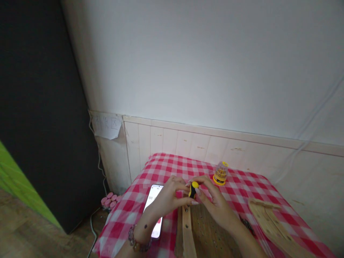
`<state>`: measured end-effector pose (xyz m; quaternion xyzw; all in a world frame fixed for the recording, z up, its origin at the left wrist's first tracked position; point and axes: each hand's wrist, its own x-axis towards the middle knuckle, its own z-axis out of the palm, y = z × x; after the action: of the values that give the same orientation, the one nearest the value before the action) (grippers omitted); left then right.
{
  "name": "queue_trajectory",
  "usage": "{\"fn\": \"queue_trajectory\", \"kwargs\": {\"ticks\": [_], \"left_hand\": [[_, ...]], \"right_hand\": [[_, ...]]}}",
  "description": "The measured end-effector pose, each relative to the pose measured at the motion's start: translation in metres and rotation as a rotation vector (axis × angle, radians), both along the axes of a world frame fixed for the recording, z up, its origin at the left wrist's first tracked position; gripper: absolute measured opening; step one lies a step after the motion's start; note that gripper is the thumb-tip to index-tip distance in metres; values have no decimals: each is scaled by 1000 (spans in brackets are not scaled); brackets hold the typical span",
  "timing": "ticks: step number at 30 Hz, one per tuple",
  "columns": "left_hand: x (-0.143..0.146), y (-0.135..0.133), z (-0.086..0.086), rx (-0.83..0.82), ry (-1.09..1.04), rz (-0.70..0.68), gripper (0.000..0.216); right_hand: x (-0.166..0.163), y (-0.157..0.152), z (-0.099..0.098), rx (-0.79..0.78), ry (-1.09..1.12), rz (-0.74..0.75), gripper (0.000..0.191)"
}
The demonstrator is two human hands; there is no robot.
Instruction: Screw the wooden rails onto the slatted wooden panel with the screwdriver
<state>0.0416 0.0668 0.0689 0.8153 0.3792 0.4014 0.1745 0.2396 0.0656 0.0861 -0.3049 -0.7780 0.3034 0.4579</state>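
Observation:
A short yellow and black screwdriver handle (pixel 192 190) is gripped between the fingers of both hands, above the far end of a narrow wooden strip (pixel 188 236). My right hand (pixel 212 197) pinches the handle from the right. My left hand (pixel 174 193) closes in from the left, its fingertips at the handle's lower part. Whatever sits at the handle's lower end is hidden by the fingers. The strip has dark holes and lies on a brown wooden board (pixel 211 229) dotted with small holes.
A lit phone (pixel 156 229) lies left of the board. Behind my right hand stands a clear bit case with a yellow base (pixel 220 173). Curved wooden pieces (pixel 276 225) and dark screws (pixel 246 225) lie at right on the checked tablecloth (pixel 172 165). Pink round items (pixel 110 200) are at far left.

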Motion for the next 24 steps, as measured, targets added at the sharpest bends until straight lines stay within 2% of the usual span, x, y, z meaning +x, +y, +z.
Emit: {"fn": "queue_trajectory", "kwargs": {"ticks": [6, 10, 15, 17, 19, 22, 24], "left_hand": [[4, -4, -5, 24, 22, 34, 23], [2, -6, -1, 25, 70, 62, 27], [-11, -34, 6, 22, 130, 107, 21], [-17, -51, 0, 36, 173, 182, 28], [-20, -66, -12, 44, 232, 232, 21], [-19, -75, -33, 100, 360, 134, 22], [-18, -75, -45, 211, 407, 111, 30]], "right_hand": [[0, 4, -5, 24, 13, 11, 36], [-2, 5, -6, 21, 37, 19, 39], [-5, 1, -5, -14, 41, 58, 43], [-5, 0, -5, -35, 42, 63, 42], [-5, -1, -6, -51, 44, 57, 42], [-4, 0, -9, -70, 57, 48, 41], [-4, 0, -10, -81, 70, 49, 41]]}}
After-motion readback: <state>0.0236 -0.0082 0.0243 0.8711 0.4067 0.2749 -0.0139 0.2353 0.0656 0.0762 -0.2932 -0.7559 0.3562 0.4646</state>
